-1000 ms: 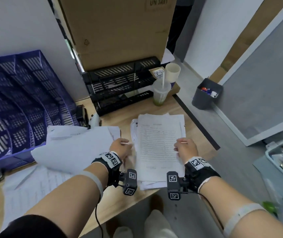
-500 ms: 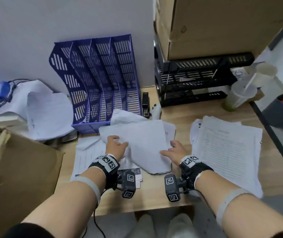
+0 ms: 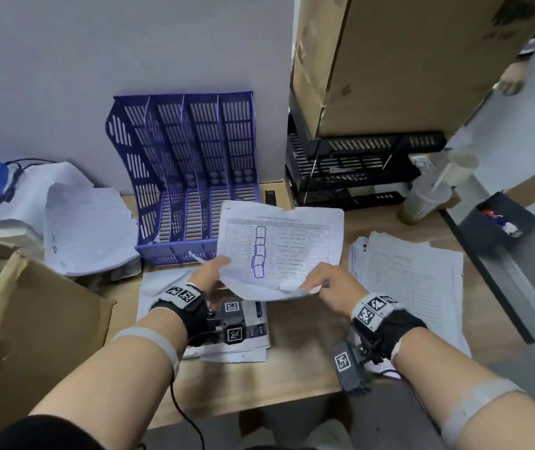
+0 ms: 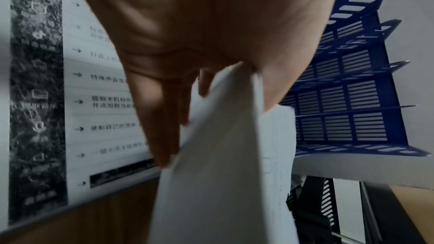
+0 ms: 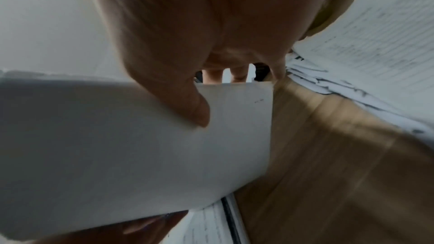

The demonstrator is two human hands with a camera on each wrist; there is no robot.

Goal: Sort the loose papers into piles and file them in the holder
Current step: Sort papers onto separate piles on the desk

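A printed sheet with a table and a blue pen sketch is held above the wooden desk, in front of the blue slotted file holder. My left hand pinches its near left edge; in the left wrist view the sheet runs between thumb and fingers. My right hand pinches the near right edge, and the right wrist view shows the thumb under the sheet. A stack of lined papers lies at the right. More printed sheets lie under my left wrist.
A black tiered tray under cardboard boxes stands behind the stack. A plastic cup with straw sits at the right rear. An open cardboard box and loose papers fill the left. A dark bin is on the floor.
My hands left the right-hand stack, moved left to the sheets before the blue holder, and have lifted one sheet and turned it printed side up. The head view swung left.
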